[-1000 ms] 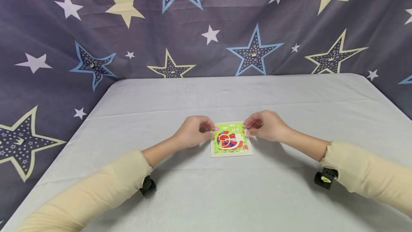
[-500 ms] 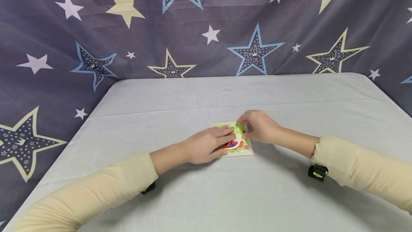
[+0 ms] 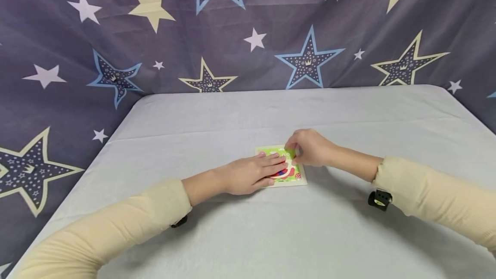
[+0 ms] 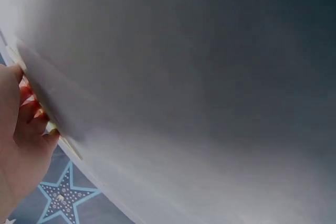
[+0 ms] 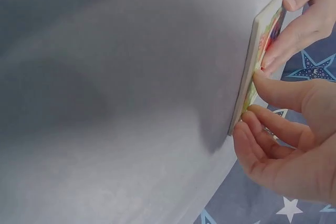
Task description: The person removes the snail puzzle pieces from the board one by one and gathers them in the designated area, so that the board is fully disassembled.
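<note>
A small square picture puzzle (image 3: 293,179) in a pale frame lies on the grey cloth, showing a red snail on green. Flat across its left half rests my left hand (image 3: 252,175), fingers spread and covering much of the picture. My right hand (image 3: 313,148) is at the far right corner, where its thumb and bent fingers pinch around the edge. In the right wrist view the puzzle (image 5: 255,51) stands edge-on, with the right thumb and forefinger tips right at its border. Part of the left hand (image 4: 23,145) shows in the left wrist view.
Pale grey cloth (image 3: 232,236) covers the table around the puzzle. A dark curtain with stars (image 3: 240,20) hangs behind and at the sides. Black wrist cameras (image 3: 379,199) sit below both cream sleeves.
My left hand has moved from the puzzle's left edge onto its face and flattened. My right hand has shifted slightly left over the far right corner.
</note>
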Demonstrator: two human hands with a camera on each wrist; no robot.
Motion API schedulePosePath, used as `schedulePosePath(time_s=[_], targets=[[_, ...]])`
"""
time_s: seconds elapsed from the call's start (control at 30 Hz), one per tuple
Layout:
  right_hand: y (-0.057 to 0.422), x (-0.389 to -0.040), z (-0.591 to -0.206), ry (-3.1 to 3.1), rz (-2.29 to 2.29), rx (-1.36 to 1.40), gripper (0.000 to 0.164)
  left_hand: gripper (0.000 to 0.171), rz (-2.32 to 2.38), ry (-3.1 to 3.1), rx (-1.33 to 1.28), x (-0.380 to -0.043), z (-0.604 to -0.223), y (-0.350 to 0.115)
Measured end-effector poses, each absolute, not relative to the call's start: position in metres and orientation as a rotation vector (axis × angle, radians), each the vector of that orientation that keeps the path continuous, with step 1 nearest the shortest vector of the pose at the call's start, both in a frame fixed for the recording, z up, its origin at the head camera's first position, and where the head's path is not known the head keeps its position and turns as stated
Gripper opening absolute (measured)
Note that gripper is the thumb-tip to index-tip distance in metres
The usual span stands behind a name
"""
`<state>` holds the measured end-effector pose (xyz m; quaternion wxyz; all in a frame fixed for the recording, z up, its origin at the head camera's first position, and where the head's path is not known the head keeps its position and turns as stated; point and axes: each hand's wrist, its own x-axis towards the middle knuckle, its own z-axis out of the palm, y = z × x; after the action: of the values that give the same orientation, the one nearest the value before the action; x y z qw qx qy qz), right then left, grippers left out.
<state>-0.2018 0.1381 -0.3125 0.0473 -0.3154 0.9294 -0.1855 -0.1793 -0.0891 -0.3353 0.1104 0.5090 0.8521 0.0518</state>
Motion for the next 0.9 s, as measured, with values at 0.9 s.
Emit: schedulePosePath(time_s=[0.9], targets=[[0.126,-0.223,-0.301,2.739,-0.445,-0.785,0.025,0.053,0.138,2.487,1.502,-0.178,-0.33,-0.088]])
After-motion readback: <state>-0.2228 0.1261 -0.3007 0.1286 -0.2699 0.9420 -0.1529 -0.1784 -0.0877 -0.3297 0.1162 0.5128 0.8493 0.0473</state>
